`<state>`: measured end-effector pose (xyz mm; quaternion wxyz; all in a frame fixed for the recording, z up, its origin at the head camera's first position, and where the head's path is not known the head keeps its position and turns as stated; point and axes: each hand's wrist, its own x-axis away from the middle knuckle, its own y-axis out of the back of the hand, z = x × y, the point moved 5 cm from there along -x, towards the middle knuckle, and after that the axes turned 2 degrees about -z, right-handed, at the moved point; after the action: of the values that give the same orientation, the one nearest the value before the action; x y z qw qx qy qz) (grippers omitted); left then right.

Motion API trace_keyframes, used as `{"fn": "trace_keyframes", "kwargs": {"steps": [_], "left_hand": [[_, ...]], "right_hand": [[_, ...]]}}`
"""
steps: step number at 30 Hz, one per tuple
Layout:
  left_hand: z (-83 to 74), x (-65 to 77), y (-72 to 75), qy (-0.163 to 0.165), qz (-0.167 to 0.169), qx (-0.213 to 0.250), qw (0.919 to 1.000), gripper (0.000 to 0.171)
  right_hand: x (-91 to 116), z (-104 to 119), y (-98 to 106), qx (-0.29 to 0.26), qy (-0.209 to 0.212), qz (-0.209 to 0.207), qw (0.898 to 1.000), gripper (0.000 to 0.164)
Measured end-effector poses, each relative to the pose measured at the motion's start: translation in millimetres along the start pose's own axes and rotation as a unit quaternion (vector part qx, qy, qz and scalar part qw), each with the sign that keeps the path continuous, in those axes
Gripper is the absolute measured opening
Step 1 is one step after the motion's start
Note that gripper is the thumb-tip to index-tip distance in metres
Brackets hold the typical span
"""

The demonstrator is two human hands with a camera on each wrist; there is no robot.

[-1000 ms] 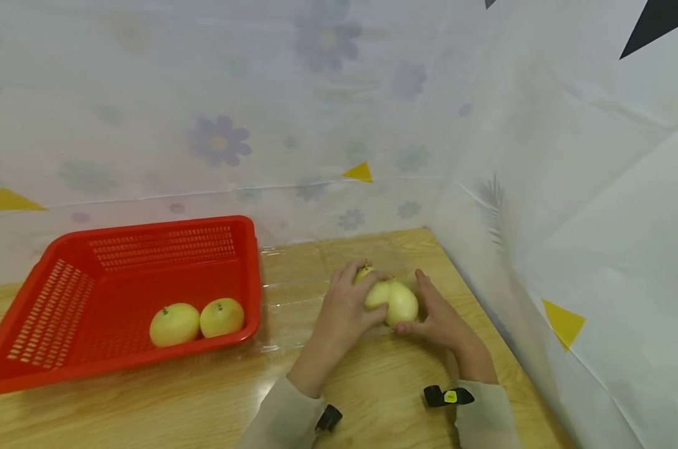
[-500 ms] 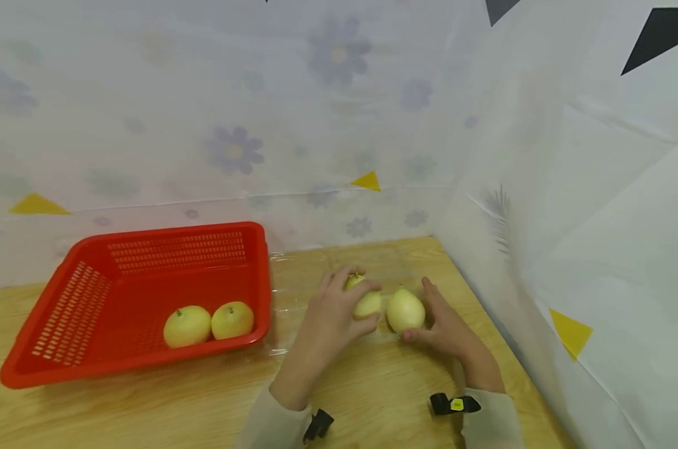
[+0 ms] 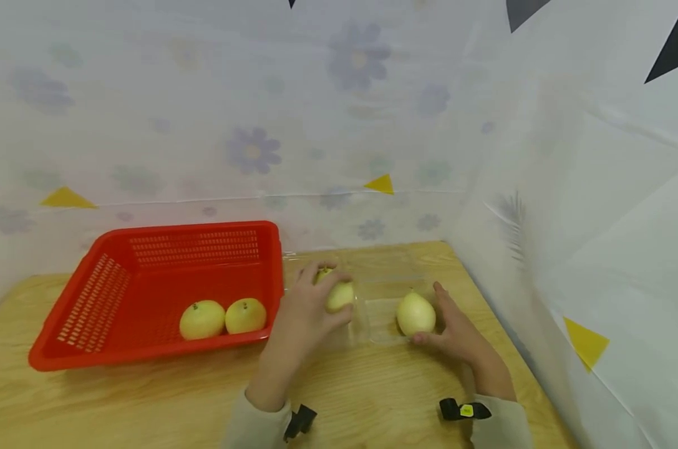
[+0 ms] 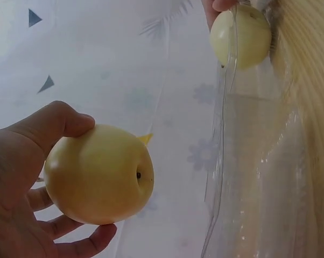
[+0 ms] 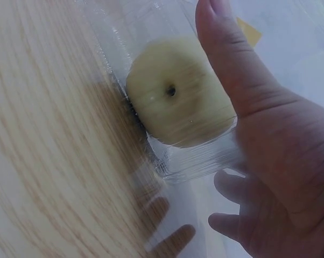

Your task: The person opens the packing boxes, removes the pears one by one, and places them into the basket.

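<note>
My left hand (image 3: 299, 321) holds a round yellow pear (image 3: 340, 297) between thumb and fingers, over the clear plastic box. In the left wrist view this pear (image 4: 97, 174) shows its dimpled end and is off the table. A second pear (image 3: 416, 315) sits upright, stem up, at the right end of the clear plastic box (image 3: 379, 333). Beside it rests my right hand (image 3: 459, 333), thumb at the front and fingers spread along the right side. The right wrist view shows the seated pear (image 5: 173, 102) through the box wall, with the thumb (image 5: 237, 64) lying across it.
A red plastic basket (image 3: 161, 358) stands on the left, with two pears (image 3: 202, 320) near its front right corner. Its right side borders the clear plastic. Behind the wooden table (image 3: 372, 399) hangs a flowered sheet (image 3: 254, 149); a white sheet (image 3: 625, 249) runs along the right.
The two pears were together at the right; my left hand has drawn its pear leftward, away from the other one. My right hand stays beside the seated pear. The head view has shifted slightly.
</note>
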<state>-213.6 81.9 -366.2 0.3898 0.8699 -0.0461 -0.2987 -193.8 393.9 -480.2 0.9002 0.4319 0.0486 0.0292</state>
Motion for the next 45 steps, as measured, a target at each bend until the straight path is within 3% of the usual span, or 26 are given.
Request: {"fn": "trace_keyframes", "kwargs": {"steps": [4,16,33,45], "left_hand": [[12.0,4.3,8.6,0.017,-0.004,-0.001,0.9998,0.037],[26.7,10.1,28.9,0.006,-0.037,-0.008,0.9993,0.035],[69.7,13.2,65.0,0.072,-0.091,0.006,0.9932,0.036],[103.1,16.4,76.3,0.107,-0.125,0.007,0.9863,0.037]], "right_hand": [[1.3,-1.5,2.2,0.001,0.001,-0.002,1.000,0.126],[4.5,-5.3,4.2,-0.005,-0.003,0.006,1.000,0.126],[0.7,-8.2,-0.5,-0.013,0.002,0.009,1.000,0.126],[-0.3,0.0,0.5,-0.004,0.001,0.011,1.000,0.126]]}}
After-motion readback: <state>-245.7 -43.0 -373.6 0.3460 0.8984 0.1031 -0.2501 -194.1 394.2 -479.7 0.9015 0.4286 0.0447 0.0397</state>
